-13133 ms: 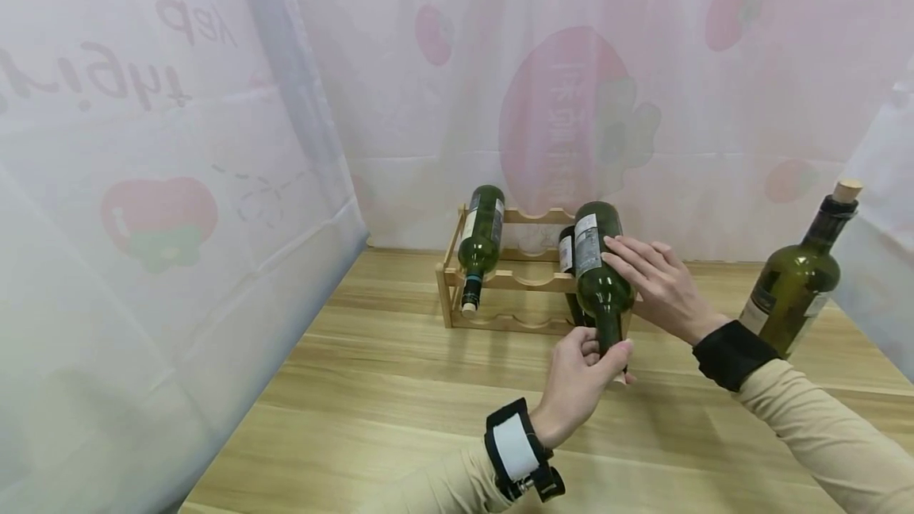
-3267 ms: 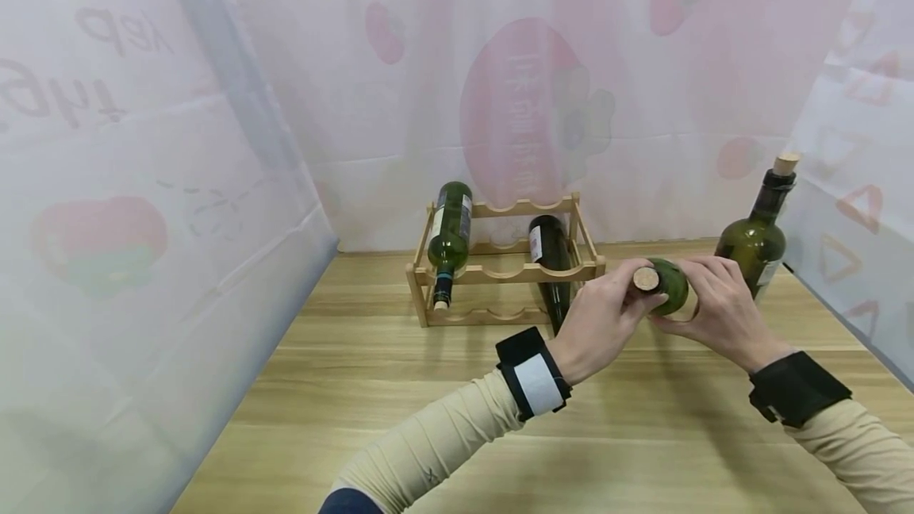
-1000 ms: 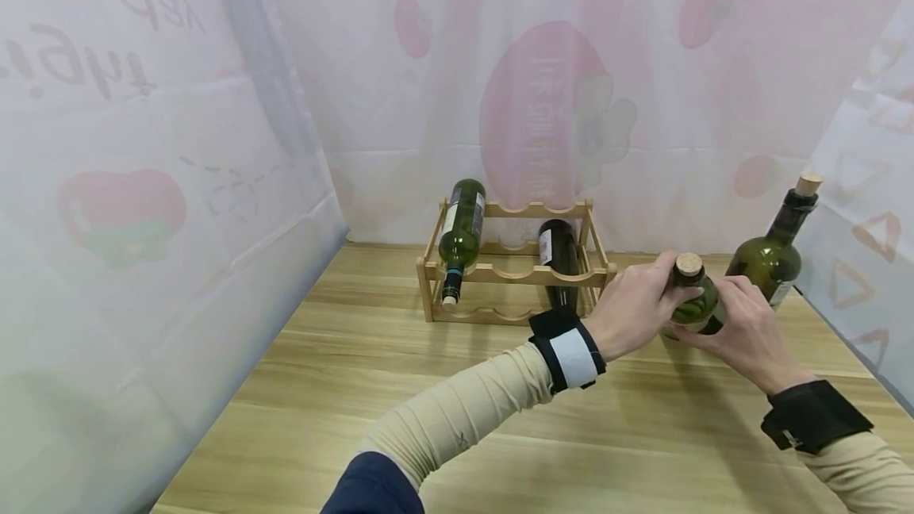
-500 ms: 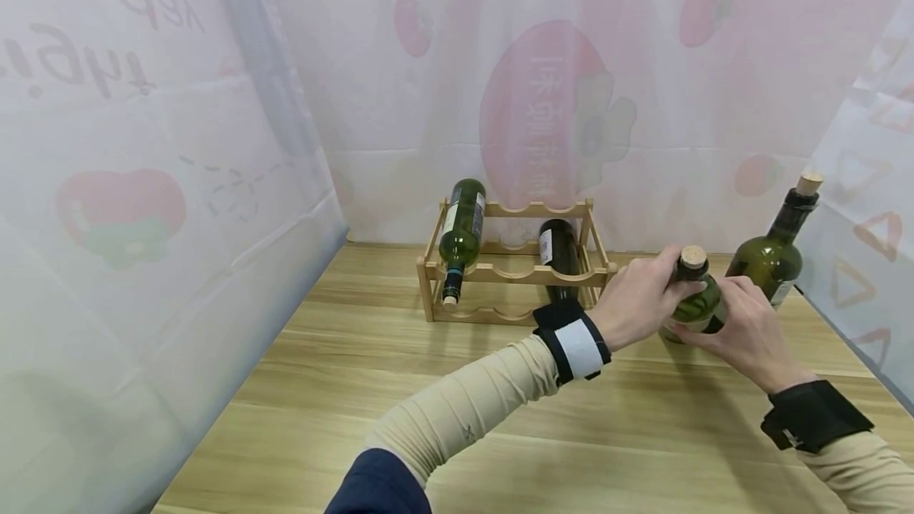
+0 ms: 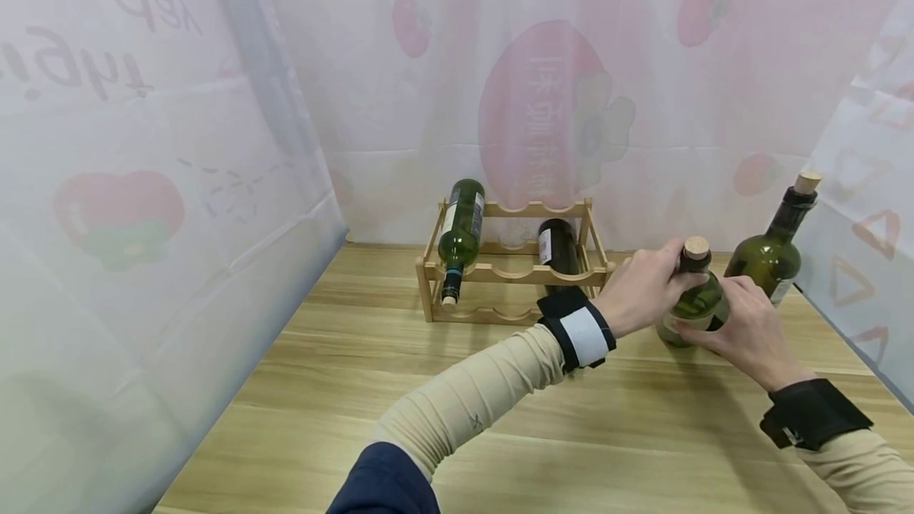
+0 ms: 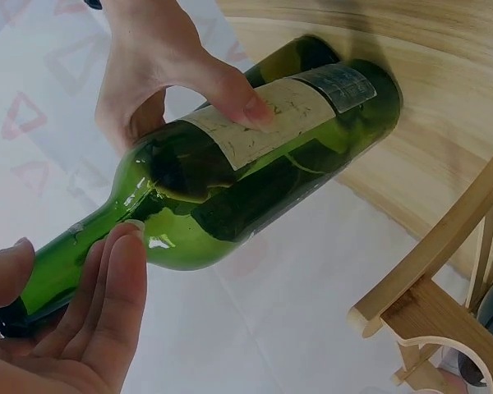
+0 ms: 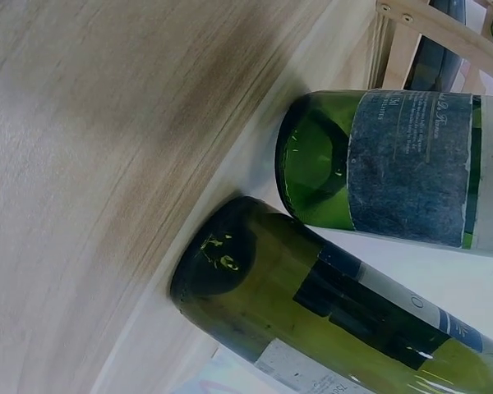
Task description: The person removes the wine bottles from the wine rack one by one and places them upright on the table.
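Observation:
A green wine bottle [image 5: 694, 301] with a cork stands nearly upright right of the wooden rack. My left hand [image 5: 643, 292] holds it by the neck, fingers and thumb around the glass in the left wrist view. Lower down, my right hand [image 5: 750, 331] grips the body, its thumb across the cream label. Just behind and to the right is a second corked wine bottle [image 5: 764, 262]. In the right wrist view the held bottle's base [image 7: 312, 160] is close to the second bottle's base [image 7: 222, 254]; I cannot tell whether it bears fully on the table.
The two-tier wooden wine rack [image 5: 514, 276] stands at the back middle. One green bottle [image 5: 462, 220] lies neck-forward on its upper left; a dark bottle [image 5: 560, 248] lies in the lower right. Printed cloth [image 5: 400, 101] hangs behind and at both sides.
The bottle lay on the rack's upper right earlier; it has been lifted off, carried right and turned cork-up. In the last second it has tilted slightly further upright, both hands still on it.

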`<state>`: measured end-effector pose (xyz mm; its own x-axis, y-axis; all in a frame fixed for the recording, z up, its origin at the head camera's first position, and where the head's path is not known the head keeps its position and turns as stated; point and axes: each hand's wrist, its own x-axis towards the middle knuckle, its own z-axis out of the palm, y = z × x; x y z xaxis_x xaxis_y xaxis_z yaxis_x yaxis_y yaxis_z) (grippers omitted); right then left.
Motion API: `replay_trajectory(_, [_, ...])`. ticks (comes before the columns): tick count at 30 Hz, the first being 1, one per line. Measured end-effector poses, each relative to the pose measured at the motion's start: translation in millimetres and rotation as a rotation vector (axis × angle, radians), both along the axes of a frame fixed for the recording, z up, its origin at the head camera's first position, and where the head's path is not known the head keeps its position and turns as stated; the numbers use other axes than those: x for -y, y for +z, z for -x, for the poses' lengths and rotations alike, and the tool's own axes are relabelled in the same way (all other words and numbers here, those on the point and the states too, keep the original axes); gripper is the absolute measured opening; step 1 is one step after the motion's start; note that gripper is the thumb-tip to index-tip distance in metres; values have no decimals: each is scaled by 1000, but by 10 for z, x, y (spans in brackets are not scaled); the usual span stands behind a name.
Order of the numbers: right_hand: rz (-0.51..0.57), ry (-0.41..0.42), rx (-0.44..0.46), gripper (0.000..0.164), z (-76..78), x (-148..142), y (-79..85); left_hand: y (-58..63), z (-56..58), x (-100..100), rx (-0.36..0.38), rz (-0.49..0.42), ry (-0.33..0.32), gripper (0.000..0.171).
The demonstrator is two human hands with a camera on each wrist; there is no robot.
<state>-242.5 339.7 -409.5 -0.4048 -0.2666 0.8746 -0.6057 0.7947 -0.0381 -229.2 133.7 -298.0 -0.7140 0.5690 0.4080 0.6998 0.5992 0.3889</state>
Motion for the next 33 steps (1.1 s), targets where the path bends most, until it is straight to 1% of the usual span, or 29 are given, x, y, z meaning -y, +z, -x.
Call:
replay_trajectory(8, [-7, 2, 28, 88, 1, -19, 15, 29, 20, -32, 13, 12, 23, 34])
replay_trajectory(12, [0, -6, 56, 88, -3, -28, 14, 39, 28, -42, 20, 19, 27, 33])
replay_trajectory(18, [12, -15, 101, 80, -15, -42, 20, 70, 49, -68, 28, 23, 35, 33])
replay_trajectory(24, [33, -13, 94, 79, -10, -37, 37, 108, 79, -98, 49, 24, 43, 36])
replay_trajectory(28, [44, -17, 103, 72, -11, -33, 56, 131, 110, -112, 57, 19, 33, 33])
replay_trajectory(31, [46, -20, 117, 68, -15, -35, 68, 156, 136, -129, 79, 8, 26, 33])
replay_trajectory(33, [49, -22, 124, 69, -14, -37, 73, 174, 154, -144, 100, -1, 24, 33])
